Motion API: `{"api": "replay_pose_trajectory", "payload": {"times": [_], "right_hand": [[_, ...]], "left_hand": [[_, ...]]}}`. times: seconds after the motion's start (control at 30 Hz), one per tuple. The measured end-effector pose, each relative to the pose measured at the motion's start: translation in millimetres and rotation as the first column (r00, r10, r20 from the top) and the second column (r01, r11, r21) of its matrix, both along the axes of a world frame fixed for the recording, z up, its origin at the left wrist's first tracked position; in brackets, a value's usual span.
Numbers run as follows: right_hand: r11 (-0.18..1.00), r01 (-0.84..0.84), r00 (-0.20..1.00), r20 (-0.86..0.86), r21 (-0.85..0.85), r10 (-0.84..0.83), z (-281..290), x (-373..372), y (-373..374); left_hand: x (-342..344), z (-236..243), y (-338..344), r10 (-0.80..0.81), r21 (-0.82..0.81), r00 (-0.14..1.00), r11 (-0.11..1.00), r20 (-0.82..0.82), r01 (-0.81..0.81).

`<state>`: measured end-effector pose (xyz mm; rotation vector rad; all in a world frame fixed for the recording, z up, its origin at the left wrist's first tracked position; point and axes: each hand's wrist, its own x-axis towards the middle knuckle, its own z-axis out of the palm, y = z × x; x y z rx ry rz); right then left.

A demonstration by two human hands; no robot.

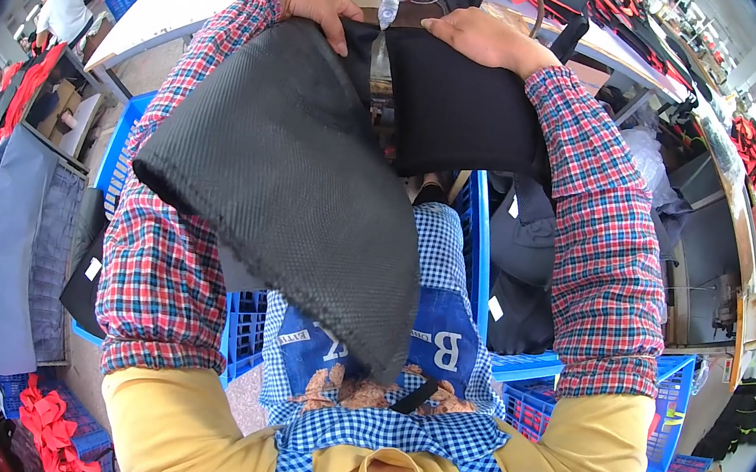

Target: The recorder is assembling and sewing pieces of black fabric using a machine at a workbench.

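A sewing machine stands at the far middle, its needle end between my two hands. My left hand is closed on the top edge of a grey-black ribbed fabric panel, thumb on the near side. The panel hangs toward me, curling at its lower edge over my lap. My right hand grips the upper edge of a smooth black padded fabric piece, fingers pointing at the machine. Whether the two pieces are joined near the needle I cannot make out.
Blue plastic crates stand beside my legs, with black fabric pieces in the right one. White worktables flank the machine. Red fabric strips lie at lower left. Another person sits far left.
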<state>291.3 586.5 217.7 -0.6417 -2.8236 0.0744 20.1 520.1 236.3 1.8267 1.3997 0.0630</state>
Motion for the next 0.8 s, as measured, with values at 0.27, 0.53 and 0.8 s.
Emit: {"api": "replay_pose_trajectory", "payload": {"times": [0.27,0.53,0.8], "right_hand": [[0.998,0.047,0.999,0.005,-0.033,-0.047,10,1,-7],[0.999,0.037,0.998,-0.044,-0.04,-0.039,4,2,-7],[0.999,0.029,0.995,-0.097,0.042,-0.025,7,17,-9]], "left_hand": [[-5,-1,13,-0.028,-0.027,0.998,0.999,0.052,0.03],[-5,-1,13,-0.045,0.051,0.998,0.998,-0.042,0.048],[-11,8,-8,-0.021,0.133,0.996,0.991,-0.085,0.032]]}}
